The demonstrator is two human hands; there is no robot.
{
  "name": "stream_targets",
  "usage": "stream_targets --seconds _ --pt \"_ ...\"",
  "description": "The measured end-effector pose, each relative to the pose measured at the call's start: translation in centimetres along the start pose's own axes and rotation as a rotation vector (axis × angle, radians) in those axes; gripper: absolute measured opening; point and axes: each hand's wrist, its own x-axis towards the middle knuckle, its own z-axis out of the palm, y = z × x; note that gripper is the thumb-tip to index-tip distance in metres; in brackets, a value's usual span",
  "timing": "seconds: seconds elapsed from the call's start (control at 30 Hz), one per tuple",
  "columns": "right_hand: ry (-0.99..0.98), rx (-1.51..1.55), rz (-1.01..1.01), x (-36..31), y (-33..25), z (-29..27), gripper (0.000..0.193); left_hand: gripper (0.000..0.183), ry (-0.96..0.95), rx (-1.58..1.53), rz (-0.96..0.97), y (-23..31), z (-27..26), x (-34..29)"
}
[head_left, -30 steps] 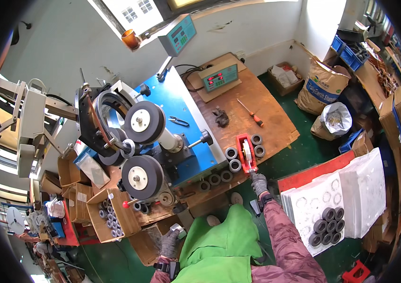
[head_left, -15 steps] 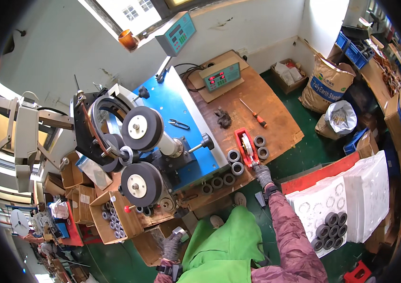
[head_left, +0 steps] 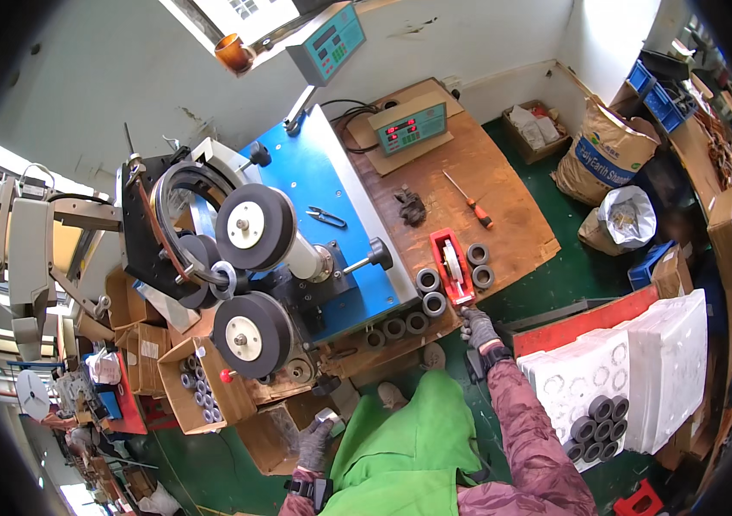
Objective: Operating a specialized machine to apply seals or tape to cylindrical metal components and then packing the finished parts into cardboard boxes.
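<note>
Gloves on both hands: right hand (head_left: 475, 326) grips the red tray (head_left: 453, 265) at centre frame, beside grey rings (head_left: 428, 291) on the bench; left hand (head_left: 317, 441), lower centre, holds a small metal piece (head_left: 326, 417).

I'm looking at a small factory workshop. A blue winding machine (head_left: 323, 224) stands beside a wooden bench (head_left: 504, 215); cardboard boxes (head_left: 185, 387) hold parts.

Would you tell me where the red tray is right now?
In the head view the red tray lies right of centre on the wooden bench, grey rings on both sides, the right hand at its near end.
</note>
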Motion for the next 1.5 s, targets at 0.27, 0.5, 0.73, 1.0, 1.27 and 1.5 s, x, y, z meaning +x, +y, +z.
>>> stream_targets --seconds 0.27,0.5,0.73,1.0,1.27,1.5 --pt "-0.134 -0.444 -0.269 -3.6 2.4 -1.2 0.025 0.040 -0.276 0.032 0.004 3.7 1.9 -1.8" --pt "-0.703 -0.782 -0.829 -25.5 -7.9 7.1 0.025 0.034 -0.460 0.387 0.364 8.7 6.0 -1.6" --pt "-0.846 -1.036 -0.973 -34.1 -7.4 12.3 0.023 0.031 -0.564 0.393 0.559 9.8 5.8 -1.8" --pt "-0.469 -1.527 -1.074 -34.3 -4.5 15.5 0.042 0.037 -0.583 0.232 0.566 9.8 4.1 -4.2" --pt "-0.671 -1.427 -1.324 -34.4 -7.7 14.2 0.040 0.046 -0.669 0.211 0.469 10.7 1.3 -4.8" --pt "-0.542 -1.492 -1.260 -34.7 -5.3 15.9 0.046 0.044 -0.757 0.160 0.477 9.9 2.1 -3.7"
